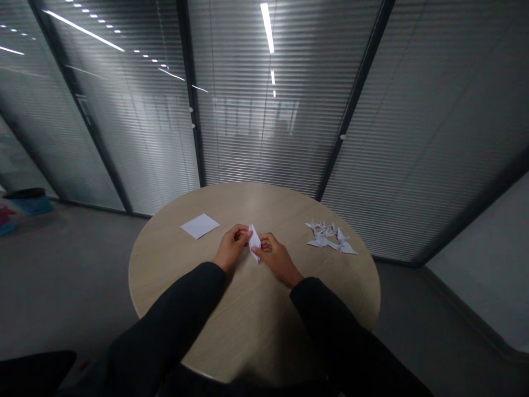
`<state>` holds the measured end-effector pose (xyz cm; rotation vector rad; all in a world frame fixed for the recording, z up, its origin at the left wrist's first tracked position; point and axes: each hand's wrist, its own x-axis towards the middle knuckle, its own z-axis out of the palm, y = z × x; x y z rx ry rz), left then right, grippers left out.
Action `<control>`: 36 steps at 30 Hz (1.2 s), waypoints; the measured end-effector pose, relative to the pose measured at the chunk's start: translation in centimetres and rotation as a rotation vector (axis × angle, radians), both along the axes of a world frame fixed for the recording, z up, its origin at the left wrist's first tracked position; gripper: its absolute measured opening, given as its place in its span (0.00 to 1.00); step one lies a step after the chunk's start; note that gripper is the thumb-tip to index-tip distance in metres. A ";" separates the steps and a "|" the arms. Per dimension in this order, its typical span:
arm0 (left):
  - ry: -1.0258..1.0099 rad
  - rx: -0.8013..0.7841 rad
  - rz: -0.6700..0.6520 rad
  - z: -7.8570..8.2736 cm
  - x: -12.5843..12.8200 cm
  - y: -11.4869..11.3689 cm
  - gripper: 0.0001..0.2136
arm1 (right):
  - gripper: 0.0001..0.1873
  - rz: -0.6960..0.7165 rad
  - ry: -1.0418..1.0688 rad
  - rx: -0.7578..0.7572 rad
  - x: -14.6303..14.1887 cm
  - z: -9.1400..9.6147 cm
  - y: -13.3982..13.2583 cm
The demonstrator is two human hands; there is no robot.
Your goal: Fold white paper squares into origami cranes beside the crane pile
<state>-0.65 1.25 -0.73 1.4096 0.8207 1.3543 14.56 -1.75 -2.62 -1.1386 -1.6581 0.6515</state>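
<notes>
Paper: a narrow, folded white piece, held over the middle of the bench; whether it touches the wood I cannot tell from my feed.
Right hand: pinching the paper's lower right side, thumb on the face I see.
Left hand: pinching its upper left side, thumb against the edge.
Shapes: a cluster of small, pointed white foldings on the bench, well to the right of the right hand.
Sheet: white, lying flat, left of the left hand.
Blinds: beyond the bench's far edge, slats running across, I note.
</notes>
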 end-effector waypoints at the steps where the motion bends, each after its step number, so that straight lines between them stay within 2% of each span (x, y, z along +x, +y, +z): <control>1: -0.022 -0.023 -0.021 0.0 0.0 -0.1 0.17 | 0.09 -0.005 -0.002 -0.001 0.0 0.0 0.0; 3: -0.074 -0.063 -0.049 0.1 0.1 -0.3 0.18 | 0.06 -0.011 0.000 0.007 0.3 0.1 0.0; 9: -0.120 -0.136 -0.080 -0.2 0.0 -0.6 0.27 | 0.09 0.006 -0.128 0.086 0.8 1.1 -0.6; 14: -0.071 -0.171 -0.128 -0.2 0.0 -0.6 0.20 | 0.10 -0.087 -0.151 0.159 0.7 0.9 -0.6; 17: -0.095 -0.225 -0.118 -0.2 0.1 -0.7 0.18 | 0.14 -0.119 -0.163 0.278 0.8 0.8 -0.5; 21: -0.126 -0.276 -0.120 -0.2 0.2 -1.0 0.18 | 0.14 -0.135 -0.219 0.399 0.9 1.0 -0.6; 30: -0.245 -0.387 -0.172 0.3 0.5 -1.6 0.17 | 0.17 -0.151 -0.250 0.493 0.8 0.8 -0.7; 36: -0.284 -0.352 -0.250 0.3 0.6 -1.7 0.19 | 0.18 -0.140 -0.354 0.543 0.9 0.6 -0.6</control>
